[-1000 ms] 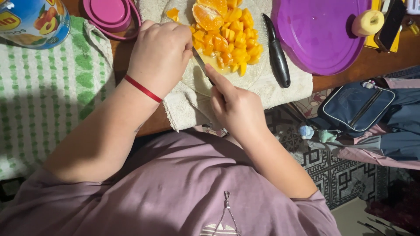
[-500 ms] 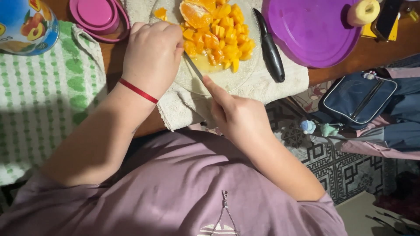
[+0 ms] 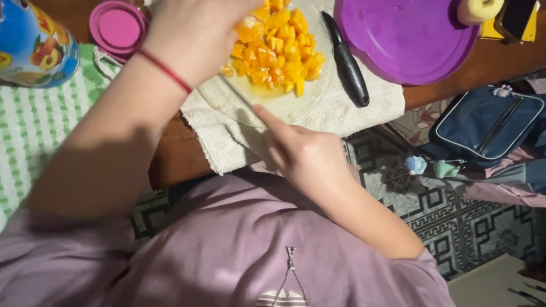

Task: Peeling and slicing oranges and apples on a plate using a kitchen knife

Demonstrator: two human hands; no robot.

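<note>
A clear glass plate [image 3: 296, 108] holds a heap of orange fruit cubes [image 3: 278, 54] and rests on a white towel [image 3: 375, 108]. My left hand [image 3: 193, 34], with a red band at the wrist, lies over the plate's left part and touches the fruit at its fingertips. My right hand [image 3: 307, 153] is at the plate's near edge, shut on a thin knife [image 3: 239, 96]. The blade points up-left under my left wrist, and its tip is hidden there.
A black-handled knife [image 3: 348, 65] lies on the towel right of the plate. Beyond it is a purple plate [image 3: 409, 34] with a pale round piece [image 3: 480, 8]. A pink lid [image 3: 116, 25], a blue printed container [image 3: 34, 45], a green checked cloth [image 3: 40, 125] and a blue bag [image 3: 489, 125] surround the spot.
My left hand has slid a little farther up over the fruit and now covers the larger piece seen earlier. My right hand keeps the knife at the near edge.
</note>
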